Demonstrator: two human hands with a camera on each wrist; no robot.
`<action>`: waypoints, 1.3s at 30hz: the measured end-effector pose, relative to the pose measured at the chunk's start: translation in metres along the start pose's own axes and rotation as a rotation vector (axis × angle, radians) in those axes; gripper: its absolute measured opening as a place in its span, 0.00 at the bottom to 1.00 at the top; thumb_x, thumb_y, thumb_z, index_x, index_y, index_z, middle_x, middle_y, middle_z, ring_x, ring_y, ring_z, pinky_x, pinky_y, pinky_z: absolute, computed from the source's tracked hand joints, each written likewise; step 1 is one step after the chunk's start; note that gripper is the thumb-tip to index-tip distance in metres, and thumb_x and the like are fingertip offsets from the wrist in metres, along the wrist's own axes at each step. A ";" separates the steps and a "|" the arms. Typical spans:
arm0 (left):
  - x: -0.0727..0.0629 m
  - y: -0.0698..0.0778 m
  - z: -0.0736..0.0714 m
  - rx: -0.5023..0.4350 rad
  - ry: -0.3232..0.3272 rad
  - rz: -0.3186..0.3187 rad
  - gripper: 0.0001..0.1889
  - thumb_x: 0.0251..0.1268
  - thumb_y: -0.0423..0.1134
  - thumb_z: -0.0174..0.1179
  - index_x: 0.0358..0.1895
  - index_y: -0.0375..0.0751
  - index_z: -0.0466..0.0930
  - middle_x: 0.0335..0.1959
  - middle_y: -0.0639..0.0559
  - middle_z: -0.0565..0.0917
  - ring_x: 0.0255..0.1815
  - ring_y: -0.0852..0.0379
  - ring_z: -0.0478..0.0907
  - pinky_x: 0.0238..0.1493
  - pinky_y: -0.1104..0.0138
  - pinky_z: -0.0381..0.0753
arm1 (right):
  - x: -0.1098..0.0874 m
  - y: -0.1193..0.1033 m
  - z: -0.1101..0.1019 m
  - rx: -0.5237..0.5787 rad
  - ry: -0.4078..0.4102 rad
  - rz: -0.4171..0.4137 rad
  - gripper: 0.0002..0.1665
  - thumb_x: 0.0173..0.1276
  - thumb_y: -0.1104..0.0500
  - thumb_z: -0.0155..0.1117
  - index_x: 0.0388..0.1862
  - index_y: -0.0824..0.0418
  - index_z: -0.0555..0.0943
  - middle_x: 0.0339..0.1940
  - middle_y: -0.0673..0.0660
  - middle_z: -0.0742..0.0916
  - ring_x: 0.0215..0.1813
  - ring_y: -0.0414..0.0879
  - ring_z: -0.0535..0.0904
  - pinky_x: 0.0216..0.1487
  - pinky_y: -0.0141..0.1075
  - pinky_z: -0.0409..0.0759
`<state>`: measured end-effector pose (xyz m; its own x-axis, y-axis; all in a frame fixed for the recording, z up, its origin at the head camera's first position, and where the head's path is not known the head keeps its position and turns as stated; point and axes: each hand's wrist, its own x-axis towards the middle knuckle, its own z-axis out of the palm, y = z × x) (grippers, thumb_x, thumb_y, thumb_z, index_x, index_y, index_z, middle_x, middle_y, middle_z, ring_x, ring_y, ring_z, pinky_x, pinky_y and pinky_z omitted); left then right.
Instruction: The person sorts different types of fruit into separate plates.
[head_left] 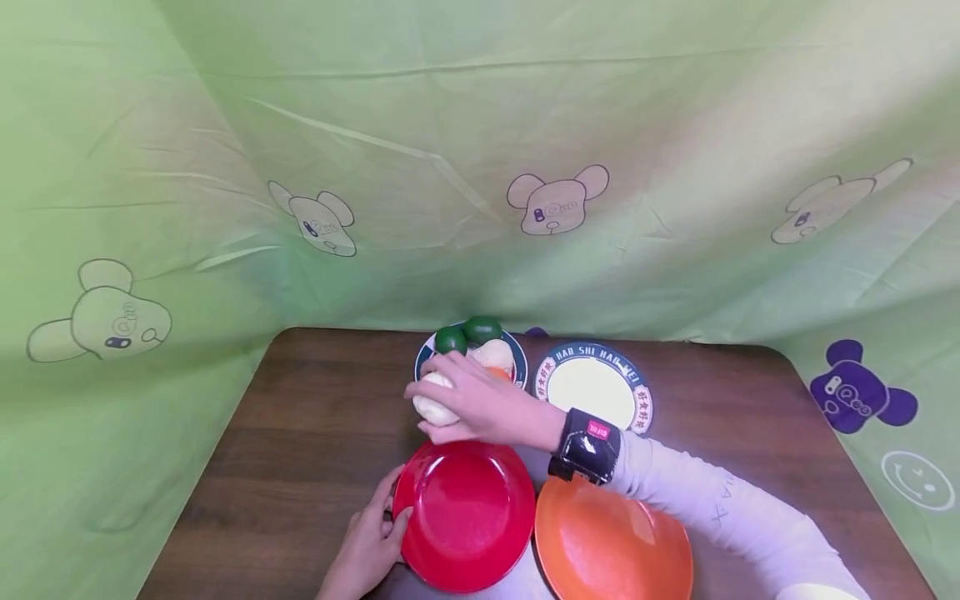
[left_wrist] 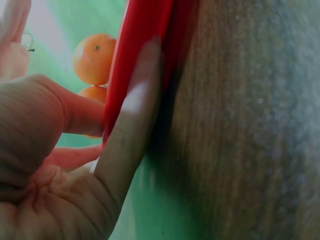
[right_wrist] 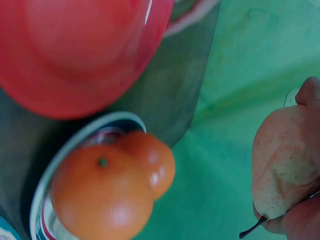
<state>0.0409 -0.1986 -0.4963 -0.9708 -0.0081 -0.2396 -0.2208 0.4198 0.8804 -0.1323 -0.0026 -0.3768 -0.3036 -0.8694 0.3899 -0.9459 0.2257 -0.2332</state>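
In my right hand is a pale pear, held over the gap between the red plate and the fruit plate. The right wrist view shows its speckled skin and dark stem, with fingers curled round the pear. My left hand grips the left rim of the red plate; in the left wrist view the thumb and fingers pinch the plate edge from both sides. Behind, the blue-rimmed fruit plate bears green fruits, another pale fruit and oranges, partly hidden by my right hand.
Right of the red plate is an orange plate, partly under my right forearm. Behind it lies a white plate with a lettered blue rim. All stand on a brown wooden table, with green cloth hanging around it.
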 end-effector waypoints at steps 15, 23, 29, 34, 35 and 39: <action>0.009 0.004 -0.001 0.045 -0.021 -0.162 0.41 0.65 0.34 0.69 0.78 0.38 0.56 0.61 0.31 0.77 0.39 0.55 0.86 0.34 0.60 0.88 | -0.049 -0.029 0.048 0.013 -0.172 0.004 0.28 0.67 0.44 0.69 0.64 0.48 0.77 0.57 0.49 0.78 0.59 0.40 0.72 0.59 0.32 0.75; 0.010 0.002 0.002 0.047 -0.011 -0.169 0.42 0.65 0.33 0.69 0.79 0.38 0.56 0.61 0.31 0.78 0.39 0.55 0.86 0.35 0.60 0.89 | -0.064 -0.029 0.066 0.082 -0.298 0.056 0.38 0.60 0.43 0.77 0.69 0.47 0.75 0.61 0.49 0.78 0.61 0.39 0.72 0.59 0.32 0.77; 0.009 0.001 0.003 0.036 -0.006 -0.149 0.40 0.66 0.31 0.67 0.79 0.39 0.56 0.61 0.31 0.78 0.40 0.53 0.87 0.34 0.60 0.89 | -0.073 -0.029 0.080 0.065 -0.355 0.046 0.41 0.59 0.42 0.77 0.70 0.46 0.74 0.62 0.49 0.77 0.63 0.41 0.72 0.60 0.33 0.78; 0.011 0.002 0.004 0.035 -0.012 -0.182 0.42 0.65 0.32 0.69 0.79 0.39 0.55 0.61 0.31 0.77 0.38 0.56 0.86 0.34 0.60 0.89 | -0.080 -0.026 0.088 0.084 -0.360 0.050 0.44 0.58 0.41 0.78 0.72 0.46 0.72 0.65 0.49 0.77 0.65 0.41 0.71 0.62 0.34 0.77; 0.011 0.002 0.004 0.035 -0.011 -0.188 0.42 0.65 0.32 0.69 0.79 0.39 0.55 0.62 0.32 0.77 0.38 0.56 0.86 0.34 0.60 0.89 | -0.081 -0.026 0.088 0.080 -0.357 0.047 0.44 0.58 0.41 0.78 0.72 0.46 0.72 0.64 0.49 0.77 0.65 0.42 0.71 0.62 0.34 0.77; 0.011 0.002 0.003 0.034 -0.009 -0.174 0.42 0.65 0.32 0.68 0.79 0.39 0.55 0.62 0.31 0.77 0.40 0.53 0.87 0.34 0.60 0.89 | -0.082 -0.025 0.090 0.065 -0.352 0.033 0.43 0.59 0.40 0.77 0.72 0.46 0.72 0.64 0.49 0.77 0.65 0.42 0.71 0.62 0.35 0.77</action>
<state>0.0303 -0.1951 -0.4983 -0.9172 -0.0752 -0.3912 -0.3822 0.4429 0.8110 -0.0737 0.0236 -0.4832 -0.2649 -0.9628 0.0532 -0.9237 0.2375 -0.3008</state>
